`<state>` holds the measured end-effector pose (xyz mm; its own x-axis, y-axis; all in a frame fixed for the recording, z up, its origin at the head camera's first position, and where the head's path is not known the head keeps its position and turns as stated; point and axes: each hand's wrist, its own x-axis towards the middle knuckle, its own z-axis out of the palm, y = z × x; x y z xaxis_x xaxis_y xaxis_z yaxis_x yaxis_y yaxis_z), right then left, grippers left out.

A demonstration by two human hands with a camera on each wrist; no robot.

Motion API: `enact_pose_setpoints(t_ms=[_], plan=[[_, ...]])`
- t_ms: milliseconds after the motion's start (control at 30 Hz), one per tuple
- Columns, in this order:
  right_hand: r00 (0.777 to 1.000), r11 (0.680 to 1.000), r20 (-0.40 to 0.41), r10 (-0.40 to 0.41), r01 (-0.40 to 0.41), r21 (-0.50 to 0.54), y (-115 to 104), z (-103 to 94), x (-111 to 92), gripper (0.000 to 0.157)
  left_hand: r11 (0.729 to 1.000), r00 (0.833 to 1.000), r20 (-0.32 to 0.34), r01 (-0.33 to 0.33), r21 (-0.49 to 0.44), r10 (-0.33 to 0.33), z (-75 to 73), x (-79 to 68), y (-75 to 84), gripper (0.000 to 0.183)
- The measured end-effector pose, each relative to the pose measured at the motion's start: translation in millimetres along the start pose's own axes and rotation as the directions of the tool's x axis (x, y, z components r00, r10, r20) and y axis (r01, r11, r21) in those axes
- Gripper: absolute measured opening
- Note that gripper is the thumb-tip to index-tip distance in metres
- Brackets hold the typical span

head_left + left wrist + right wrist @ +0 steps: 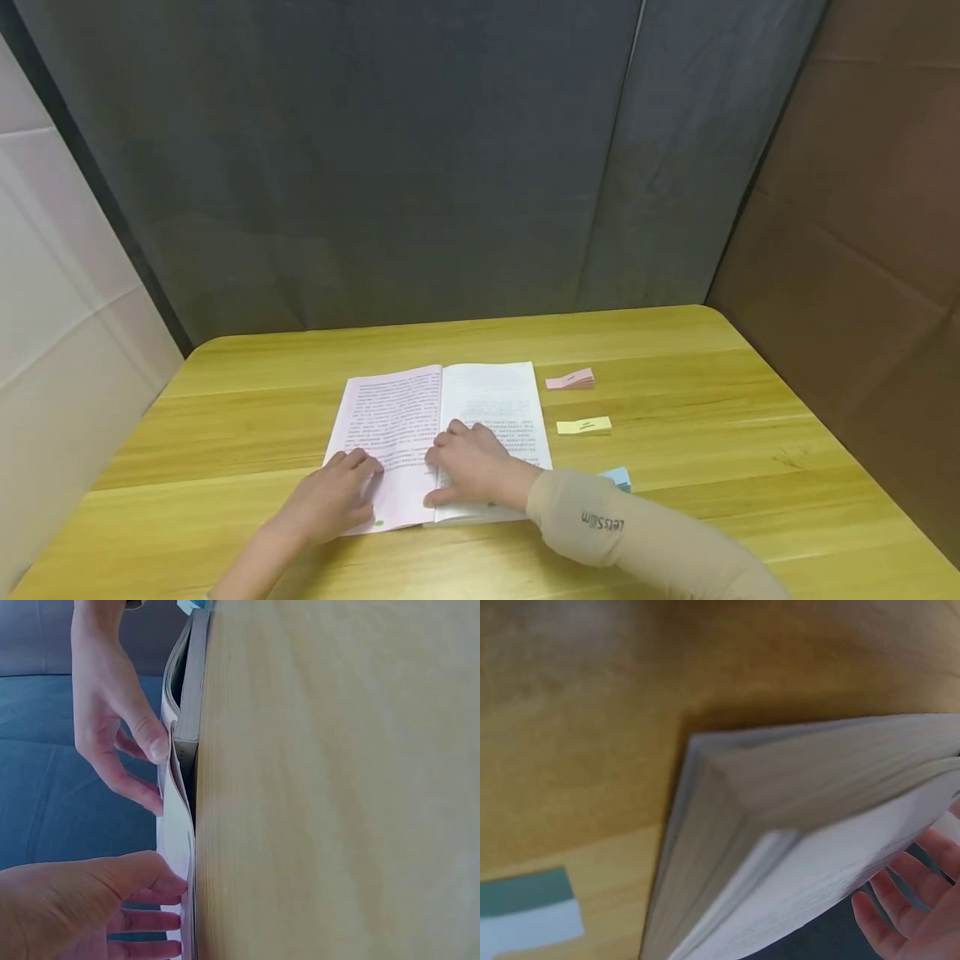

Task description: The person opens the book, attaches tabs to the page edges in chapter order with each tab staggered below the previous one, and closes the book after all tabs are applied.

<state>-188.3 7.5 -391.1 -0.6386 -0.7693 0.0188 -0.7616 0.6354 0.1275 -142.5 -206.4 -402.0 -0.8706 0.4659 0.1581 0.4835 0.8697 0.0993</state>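
An open book (491, 387) lies on the wooden table, its left page pink and its right page white, both with printed text. My left hand (335, 492) rests on the outer lower part of the pink page, fingers extended. Across the lower part of the spine lies my right hand (471, 462), its thumb and fingertips pressing the pages by the fold. In the left wrist view, the thumb of the right hand (112, 712) touches the lower book edge. The right wrist view shows a thick block of pages (765, 780) under the white page.
Right of the book sit three small paper pads: pink (572, 381), yellow (585, 426) and blue (618, 478), the blue one partly behind my right sleeve (600, 521). A dark curtain (375, 167) hangs behind the table (225, 400), with pale and brown panels at its sides.
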Motion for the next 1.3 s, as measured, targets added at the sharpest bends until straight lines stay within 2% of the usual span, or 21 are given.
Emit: enact_pose_setpoints(t_ms=[500,933,1300], plan=[[0.999,0.999,-0.026,-0.038,0.039,0.012,-2,-1.2,-9,0.054,1.0,1.0,0.008,0.009,-0.011,-0.009,-0.3,-0.9,1.4,0.035],[0.989,0.996,-0.12,-0.091,0.091,-0.009,-10,-2.8,-17,0.035,1.0,1.0,0.0,0.01,-0.017,-0.01,0.1,-0.4,2.3,0.035],[0.977,0.992,-0.17,-0.127,0.124,-0.032,-11,0.1,-19,0.033,1.0,1.0,0.003,0.017,-0.006,-0.017,0.4,-0.6,2.5,0.033]])
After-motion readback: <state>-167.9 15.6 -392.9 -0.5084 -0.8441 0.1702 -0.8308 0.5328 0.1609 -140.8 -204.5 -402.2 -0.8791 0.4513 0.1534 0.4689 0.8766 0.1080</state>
